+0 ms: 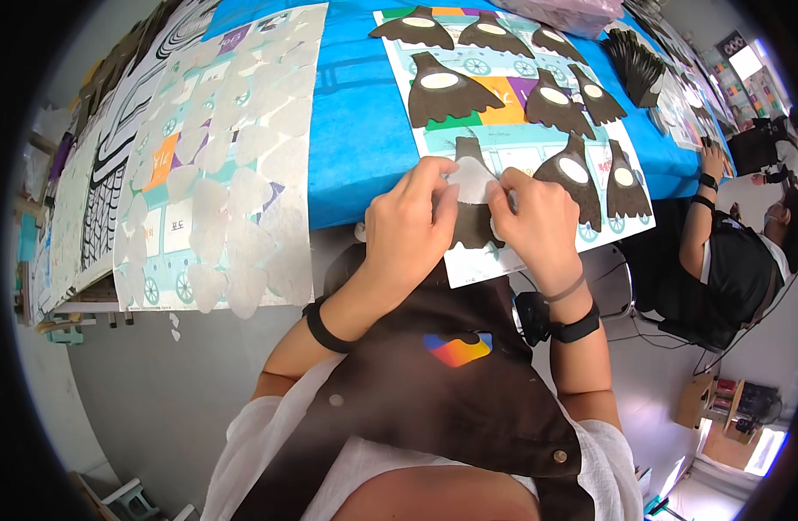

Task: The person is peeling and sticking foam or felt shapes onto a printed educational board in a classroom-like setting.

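Note:
My left hand (413, 227) and my right hand (538, 219) meet over a dark fan-shaped piece (475, 227) near the table's front edge. Between them is a thin whitish, see-through piece (473, 182), its edges pinched in the fingers of both hands. It covers the middle of the dark piece, whose narrow neck shows above it. Around it on a printed sheet (465, 271) lie several similar dark pieces with scalloped lower edges. Each of these, such as the dark piece (455, 97) behind my left hand, bears a white oval.
A second printed sheet (299, 165) at left holds many loose whitish rounded pieces (210, 217). Blue cloth (357, 148) covers the table. Farther right lie a stack of dark pieces (633, 65) and a plastic bag (572, 13). Another person (733, 269) sits at right, one hand at the table.

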The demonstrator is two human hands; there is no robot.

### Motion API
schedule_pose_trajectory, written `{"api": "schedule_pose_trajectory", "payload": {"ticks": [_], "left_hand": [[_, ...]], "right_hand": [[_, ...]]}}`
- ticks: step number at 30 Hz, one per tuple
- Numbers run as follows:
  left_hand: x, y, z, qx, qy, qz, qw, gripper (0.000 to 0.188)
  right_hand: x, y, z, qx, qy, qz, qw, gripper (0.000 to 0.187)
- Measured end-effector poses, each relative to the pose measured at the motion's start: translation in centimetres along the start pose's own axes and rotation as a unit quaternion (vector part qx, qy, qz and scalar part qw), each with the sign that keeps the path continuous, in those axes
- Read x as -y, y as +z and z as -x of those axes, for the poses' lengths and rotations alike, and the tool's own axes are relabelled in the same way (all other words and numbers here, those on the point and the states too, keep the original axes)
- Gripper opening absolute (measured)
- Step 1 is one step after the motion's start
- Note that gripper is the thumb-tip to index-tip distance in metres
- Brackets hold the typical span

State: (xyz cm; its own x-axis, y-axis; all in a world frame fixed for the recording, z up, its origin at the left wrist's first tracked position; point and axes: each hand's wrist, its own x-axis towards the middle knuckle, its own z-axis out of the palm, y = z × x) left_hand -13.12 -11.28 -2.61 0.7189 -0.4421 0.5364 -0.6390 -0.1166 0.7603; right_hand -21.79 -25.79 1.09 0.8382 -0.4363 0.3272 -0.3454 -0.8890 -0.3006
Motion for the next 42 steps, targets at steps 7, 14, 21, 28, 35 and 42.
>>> {"api": "schedule_pose_trajectory", "payload": {"ticks": [7,14,21,28,35,42], "left_hand": [[-0.3,-0.4,-0.3,0.001,0.001,-0.003,1.0,0.022],[-0.6,-0.8,-0.2,-0.013,-0.026,-0.007,1.0,0.014],[0.0,-0.6,0.4,0.04,-0.069,-0.073,0.994,0.026],[-0.1,-0.6,-1.1,0.09,-0.25,0.147,0.953,0.03],[2.5,1.0,-0.4,0.06,-0.258,0.322,0.909,0.026],[-0.3,-1.9,0.8,0.121,-0.133,0.011,0.984,0.025]], "right_hand": [[0.2,-0.1,-0.3,0.007,0.005,0.02,1.0,0.026],[0.2,-0.4,-0.2,0.007,0.012,0.029,1.0,0.026],[-0.4,-1.6,1.1,0.012,0.025,0.067,0.997,0.025],[-1.6,-4.7,5.7,0.227,0.05,-0.312,0.921,0.041],[-2.5,-0.1,9.7,0.262,0.252,-0.578,0.731,0.05],[-1.6,2.6,8.9,0.106,0.384,-0.719,0.57,0.031]]}}
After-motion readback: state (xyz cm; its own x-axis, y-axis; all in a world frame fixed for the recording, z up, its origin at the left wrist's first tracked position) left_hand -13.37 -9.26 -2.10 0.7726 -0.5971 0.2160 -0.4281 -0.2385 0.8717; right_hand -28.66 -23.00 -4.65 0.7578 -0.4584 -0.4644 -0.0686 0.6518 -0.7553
